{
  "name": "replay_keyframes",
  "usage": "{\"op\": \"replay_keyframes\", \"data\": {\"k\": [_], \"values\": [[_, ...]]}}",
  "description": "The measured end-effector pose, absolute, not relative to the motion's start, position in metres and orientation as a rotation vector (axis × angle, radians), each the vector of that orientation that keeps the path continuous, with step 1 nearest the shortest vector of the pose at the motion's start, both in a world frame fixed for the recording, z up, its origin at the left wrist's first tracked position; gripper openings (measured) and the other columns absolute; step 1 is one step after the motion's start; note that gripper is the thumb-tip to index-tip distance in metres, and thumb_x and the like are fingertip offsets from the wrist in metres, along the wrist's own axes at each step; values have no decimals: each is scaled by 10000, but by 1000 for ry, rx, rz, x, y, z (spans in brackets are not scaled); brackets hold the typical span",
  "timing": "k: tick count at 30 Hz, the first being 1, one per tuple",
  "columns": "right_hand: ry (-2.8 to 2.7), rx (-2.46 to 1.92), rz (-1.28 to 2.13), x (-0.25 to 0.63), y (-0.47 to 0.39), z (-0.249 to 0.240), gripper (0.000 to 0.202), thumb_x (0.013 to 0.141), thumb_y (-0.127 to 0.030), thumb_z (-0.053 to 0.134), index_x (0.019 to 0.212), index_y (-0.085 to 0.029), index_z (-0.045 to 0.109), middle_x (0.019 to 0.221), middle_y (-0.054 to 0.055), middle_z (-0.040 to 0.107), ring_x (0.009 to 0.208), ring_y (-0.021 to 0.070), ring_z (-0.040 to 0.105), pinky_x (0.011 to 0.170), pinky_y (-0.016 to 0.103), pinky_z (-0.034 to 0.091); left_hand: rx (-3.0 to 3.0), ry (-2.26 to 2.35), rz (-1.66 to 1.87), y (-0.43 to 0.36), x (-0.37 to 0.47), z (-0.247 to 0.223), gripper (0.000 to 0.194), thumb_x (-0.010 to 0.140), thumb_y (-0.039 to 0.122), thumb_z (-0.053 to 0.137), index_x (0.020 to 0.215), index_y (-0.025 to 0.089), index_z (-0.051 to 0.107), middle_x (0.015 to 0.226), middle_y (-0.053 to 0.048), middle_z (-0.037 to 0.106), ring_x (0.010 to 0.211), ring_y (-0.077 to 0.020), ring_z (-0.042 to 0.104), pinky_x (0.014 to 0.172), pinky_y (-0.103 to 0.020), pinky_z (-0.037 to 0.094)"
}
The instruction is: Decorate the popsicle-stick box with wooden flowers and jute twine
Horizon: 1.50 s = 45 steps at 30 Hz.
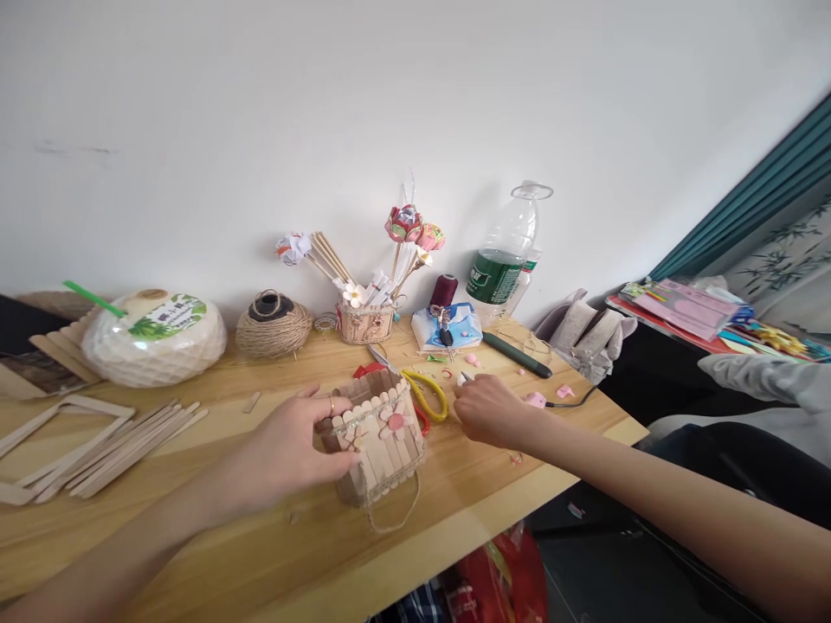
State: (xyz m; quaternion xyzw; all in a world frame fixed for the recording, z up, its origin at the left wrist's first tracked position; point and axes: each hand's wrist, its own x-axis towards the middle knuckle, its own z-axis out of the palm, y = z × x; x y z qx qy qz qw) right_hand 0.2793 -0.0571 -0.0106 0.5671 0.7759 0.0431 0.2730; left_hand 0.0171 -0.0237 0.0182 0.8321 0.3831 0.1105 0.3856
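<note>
My left hand [305, 441] grips a small basket [383, 441] of wooden craft sticks by its left side, thumb in front and fingers at the rim. The basket is tilted; a pink flower and a cord trim decorate its front, and a loop of twine hangs below. My right hand [486, 408] is closed at the table to the basket's right. A small pale tip shows at its fingers; what it holds is mostly hidden. A pink piece with a black cord [536, 400] lies behind the right wrist. Scissors [428, 396] with yellow handles lie between basket and right hand.
Craft sticks [130, 454] lie at left, below a wrapped coconut [156, 337] and a twine ball [273, 327]. Along the wall stand a holder [365, 324] with paper flowers and a plastic bottle [503, 260]. A dark green pen-like tool [518, 355] lies at right among pink scraps.
</note>
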Motion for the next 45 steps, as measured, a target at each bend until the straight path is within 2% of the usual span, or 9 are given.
{"op": "replay_keyframes", "data": {"k": [4, 8, 11, 14, 18, 26, 34, 39, 45], "values": [[2115, 1745, 122, 284, -75, -7, 117, 739, -94, 536, 708, -115, 647, 802, 86, 656, 739, 193, 612, 545, 269, 375, 2120, 976, 265, -24, 17, 21, 226, 683, 316, 564, 843, 188, 659, 899, -28, 671, 1011, -277, 546, 932, -372, 382], [2168, 1984, 104, 287, -88, -1, 173, 733, -111, 478, 744, -162, 643, 836, 57, 657, 736, 185, 616, 486, 251, 281, 2105, 986, 271, -23, 16, 19, 217, 679, 316, 574, 842, 202, 660, 916, -23, 681, 1098, -305, 500, 998, -411, 311], [2222, 2125, 16, 286, -95, -3, 170, 730, -105, 477, 754, -177, 629, 803, 27, 662, 688, 153, 612, 512, 232, 306, 2101, 964, 270, -22, 16, 17, 207, 682, 305, 557, 827, 192, 652, 881, -9, 684, 955, -263, 568, 970, -398, 340], [2281, 2225, -122, 283, -98, -15, 145, 703, -78, 502, 731, -168, 612, 703, 12, 653, 636, 132, 604, 543, 210, 362, 2110, 923, 267, -22, 17, 18, 223, 692, 294, 531, 841, 173, 644, 860, -3, 673, 803, -202, 588, 842, -329, 417], [2373, 2330, -257, 283, -97, -37, 144, 670, -50, 492, 649, -178, 555, 624, -8, 623, 570, 115, 578, 512, 190, 394, 2103, 905, 268, -22, 18, 20, 206, 692, 282, 531, 833, 171, 633, 855, 4, 669, 796, -189, 589, 749, -281, 423], [2643, 2548, -126, 266, -102, -18, 96, 761, -163, 424, 810, -199, 498, 674, 1, 590, 583, 125, 552, 553, 233, 454, 2046, 915, 279, -20, 14, 14, 260, 678, 301, 563, 876, 153, 644, 764, -1, 628, 732, -182, 557, 653, -258, 418], [3236, 2183, -152, 210, -110, 1, 132, 778, -86, 477, 791, -214, 507, 687, -20, 580, 610, 108, 549, 566, 213, 458, 1964, 823, 339, -17, 13, 11, 199, 693, 305, 589, 830, 168, 636, 879, -4, 666, 873, -209, 592, 758, -276, 442], [3441, 1962, -379, 196, -108, -5, 118, 842, -92, 515, 857, -201, 559, 786, 13, 625, 759, 128, 613, 710, 246, 509, 1871, 716, 328, -12, 11, 9, 214, 710, 286, 625, 884, 161, 633, 922, 0, 672, 913, -206, 595, 790, -273, 446], [3552, 1952, -148, 191, -101, -22, 122, 824, -73, 569, 876, -181, 589, 804, 34, 639, 773, 139, 626, 733, 265, 530, 1855, 714, 312, -10, 10, 8, 279, 710, 289, 631, 963, 171, 629, 974, 1, 668, 878, -192, 589, 759, -267, 442]]}}
